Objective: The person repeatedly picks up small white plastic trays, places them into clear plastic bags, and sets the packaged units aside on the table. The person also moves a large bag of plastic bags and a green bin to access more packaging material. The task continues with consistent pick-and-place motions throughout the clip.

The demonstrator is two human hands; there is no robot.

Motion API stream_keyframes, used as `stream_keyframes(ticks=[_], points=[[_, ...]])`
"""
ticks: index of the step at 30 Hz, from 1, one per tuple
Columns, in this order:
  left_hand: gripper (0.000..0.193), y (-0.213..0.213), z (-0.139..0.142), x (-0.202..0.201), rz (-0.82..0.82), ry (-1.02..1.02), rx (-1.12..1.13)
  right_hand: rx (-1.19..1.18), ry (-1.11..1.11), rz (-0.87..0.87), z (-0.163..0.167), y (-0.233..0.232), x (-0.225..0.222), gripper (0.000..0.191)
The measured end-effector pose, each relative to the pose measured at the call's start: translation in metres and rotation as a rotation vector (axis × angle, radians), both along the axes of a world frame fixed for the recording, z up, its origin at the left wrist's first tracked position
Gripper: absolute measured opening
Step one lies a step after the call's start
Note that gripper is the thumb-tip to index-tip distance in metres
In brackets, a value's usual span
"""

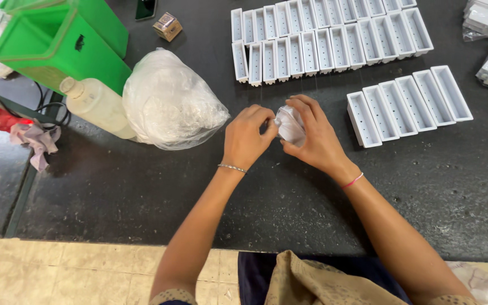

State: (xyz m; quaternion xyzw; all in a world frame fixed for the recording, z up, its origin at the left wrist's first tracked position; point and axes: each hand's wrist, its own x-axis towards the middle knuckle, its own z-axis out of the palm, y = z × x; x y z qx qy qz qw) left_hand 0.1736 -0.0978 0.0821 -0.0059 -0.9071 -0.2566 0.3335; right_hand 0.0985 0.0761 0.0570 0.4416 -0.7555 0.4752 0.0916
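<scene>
Pinching from both sides, I hold a small crinkled clear plastic packet (290, 125) between my hands, just above the dark speckled tabletop (199, 186). My left hand (245, 138) grips its left edge with fingertips pressed together; my right hand (312, 138) wraps over it from the right and cradles more of it. Its long axis I cannot tell. Rows of white rectangular plastic trays (323, 42) lie beyond, a bulging clear plastic bag (170, 101) to the left.
</scene>
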Motion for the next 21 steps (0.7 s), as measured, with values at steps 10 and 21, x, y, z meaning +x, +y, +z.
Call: stream_keyframes(ticks=[10, 21], points=[[0.015, -0.009, -0.048, -0.020, -0.157, -0.232, 1.130, -0.009, -0.047, 0.007, 0.001, 0.011, -0.002, 0.081], [0.014, 0.015, 0.002, 0.009, -0.038, 0.018, -0.070, -0.051, -0.040, -0.014, -0.003, 0.018, -0.006, 0.081]])
